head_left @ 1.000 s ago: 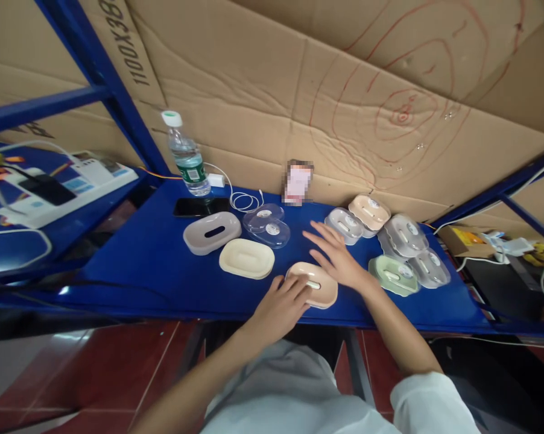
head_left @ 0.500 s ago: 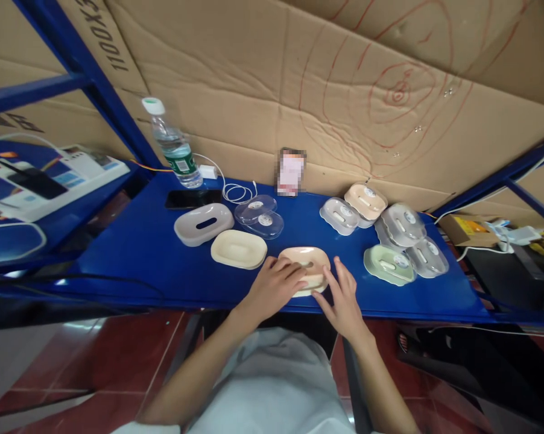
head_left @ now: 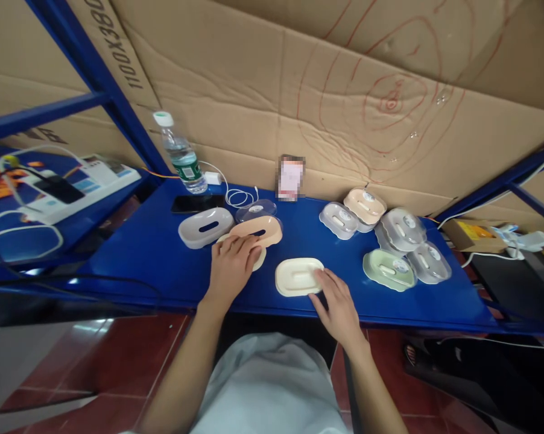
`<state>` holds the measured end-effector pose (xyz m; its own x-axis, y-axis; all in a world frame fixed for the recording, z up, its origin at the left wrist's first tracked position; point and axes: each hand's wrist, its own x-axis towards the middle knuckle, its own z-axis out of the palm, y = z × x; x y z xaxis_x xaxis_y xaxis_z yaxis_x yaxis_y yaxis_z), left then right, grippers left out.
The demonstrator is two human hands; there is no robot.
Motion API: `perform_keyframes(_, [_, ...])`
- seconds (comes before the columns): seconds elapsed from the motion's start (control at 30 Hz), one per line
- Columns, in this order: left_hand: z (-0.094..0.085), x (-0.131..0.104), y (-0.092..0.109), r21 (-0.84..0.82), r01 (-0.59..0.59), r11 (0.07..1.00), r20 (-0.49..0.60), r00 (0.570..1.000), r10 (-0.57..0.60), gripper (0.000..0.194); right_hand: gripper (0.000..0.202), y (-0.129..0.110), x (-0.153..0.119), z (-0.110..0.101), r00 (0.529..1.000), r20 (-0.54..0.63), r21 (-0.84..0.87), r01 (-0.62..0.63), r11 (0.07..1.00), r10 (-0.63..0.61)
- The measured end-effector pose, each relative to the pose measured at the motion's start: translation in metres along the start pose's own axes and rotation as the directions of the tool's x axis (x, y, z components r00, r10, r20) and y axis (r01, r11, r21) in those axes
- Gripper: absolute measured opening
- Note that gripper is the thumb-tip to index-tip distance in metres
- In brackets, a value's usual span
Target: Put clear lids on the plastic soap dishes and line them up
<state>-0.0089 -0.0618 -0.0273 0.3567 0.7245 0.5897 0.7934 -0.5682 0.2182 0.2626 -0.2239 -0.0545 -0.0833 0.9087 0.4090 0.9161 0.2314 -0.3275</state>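
Observation:
My left hand (head_left: 231, 265) grips a peach soap dish tray (head_left: 271, 228) with a long slot. It holds this tray over a cream soap dish base (head_left: 259, 259), partly hidden by the hand. My right hand (head_left: 339, 304) has its fingers and thumb at the right end of another cream soap dish base (head_left: 298, 284), which lies on the table near the front edge. A pale grey slotted tray (head_left: 190, 232) rests to the left. Behind the peach tray are clear lids (head_left: 256, 208), partly covered by it.
Several lidded soap dishes, including a green one (head_left: 388, 270) and a peach one (head_left: 363, 204), stand at right on the blue table (head_left: 136, 256). A water bottle (head_left: 187, 166), dark phone (head_left: 197, 204) and white cable (head_left: 240, 196) lie at back left. An upright phone (head_left: 290, 176) leans against the cardboard (head_left: 236, 78).
My left hand has lifted the peach tray off the cream base before me and carried it left, over the other cream base. The right hand stays at the uncovered base.

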Motion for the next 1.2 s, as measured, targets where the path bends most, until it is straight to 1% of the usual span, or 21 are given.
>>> perform_keyframes(0.1, [0.007, 0.009, -0.004, 0.001, 0.023, 1.0, 0.009, 1.0, -0.023, 0.039, 0.042, -0.001, -0.001, 0.0, 1.0, 0.015, -0.046, 0.014, 0.999, -0.013])
perform_keyframes(0.17, [0.009, 0.011, -0.001, 0.001, 0.03, 1.0, -0.002, 1.0, -0.03, 0.042, 0.037, -0.001, -0.001, 0.0, 1.0, 0.012, -0.064, 0.019, 0.998, -0.018])
perform_keyframes(0.23, [0.01, 0.007, 0.003, -0.002, 0.034, 0.999, -0.029, 0.999, -0.034, 0.041, 0.035, -0.001, -0.001, 0.0, 1.0, 0.006, -0.061, 0.03, 0.998, -0.03])
perform_keyframes(0.3, [0.009, -0.002, 0.009, -0.019, 0.029, 0.999, -0.052, 0.998, -0.03, 0.04, 0.036, 0.0, -0.001, 0.0, 0.999, 0.0, -0.052, 0.041, 0.998, -0.041])
perform_keyframes(0.4, [0.004, -0.018, 0.016, -0.053, 0.02, 0.998, -0.074, 0.997, -0.024, 0.038, 0.036, 0.0, -0.001, 0.0, 0.999, 0.0, -0.044, 0.043, 0.998, -0.043])
perform_keyframes(0.47, [-0.001, -0.027, 0.018, -0.06, 0.039, 0.997, -0.091, 0.995, -0.044, 0.036, 0.036, -0.001, -0.001, 0.0, 0.999, -0.002, -0.039, 0.039, 0.998, -0.039])
perform_keyframes(0.57, [-0.011, -0.034, 0.018, -0.053, 0.092, 0.994, -0.118, 0.988, -0.098, 0.029, 0.036, -0.001, 0.0, 0.0, 0.999, -0.004, -0.031, 0.032, 0.999, -0.032])
perform_keyframes(0.67, [-0.018, -0.038, 0.018, -0.074, 0.099, 0.992, -0.136, 0.985, -0.108, 0.019, 0.035, 0.0, 0.0, 0.0, 1.0, -0.009, 0.002, 0.029, 1.0, -0.029])
perform_keyframes(0.77, [-0.02, -0.041, 0.019, -0.121, 0.078, 0.99, -0.102, 0.991, -0.091, 0.013, 0.028, 0.004, -0.003, -0.002, 0.995, -0.103, 0.138, 0.022, 0.99, -0.008])
perform_keyframes(0.87, [-0.017, -0.044, 0.021, -0.161, 0.072, 0.984, -0.044, 0.996, -0.08, 0.014, 0.02, 0.007, 0.001, -0.005, 0.975, -0.203, 0.264, -0.033, 0.964, 0.089])
perform_keyframes(0.93, [-0.014, -0.046, 0.021, -0.21, 0.064, 0.976, -0.025, 0.997, -0.071, 0.016, 0.017, 0.006, 0.014, -0.006, 0.965, -0.226, 0.281, -0.065, 0.958, 0.132])
perform_keyframes(1.0, [-0.011, -0.047, 0.022, -0.271, 0.058, 0.961, -0.029, 0.997, -0.068, 0.018, 0.018, 0.003, 0.036, -0.005, 0.964, -0.232, 0.273, -0.059, 0.96, 0.126])
perform_keyframes(1.13, [-0.009, -0.048, 0.019, -0.359, 0.045, 0.932, -0.028, 0.998, -0.059, 0.018, 0.023, -0.005, 0.093, 0.004, 0.979, -0.203, 0.243, 0.029, 0.97, 0.022])
perform_keyframes(1.2, [-0.01, -0.05, 0.013, -0.37, 0.044, 0.928, -0.046, 0.997, -0.065, 0.017, 0.024, -0.005, 0.114, 0.01, 0.986, -0.16, 0.233, 0.077, 0.969, -0.04])
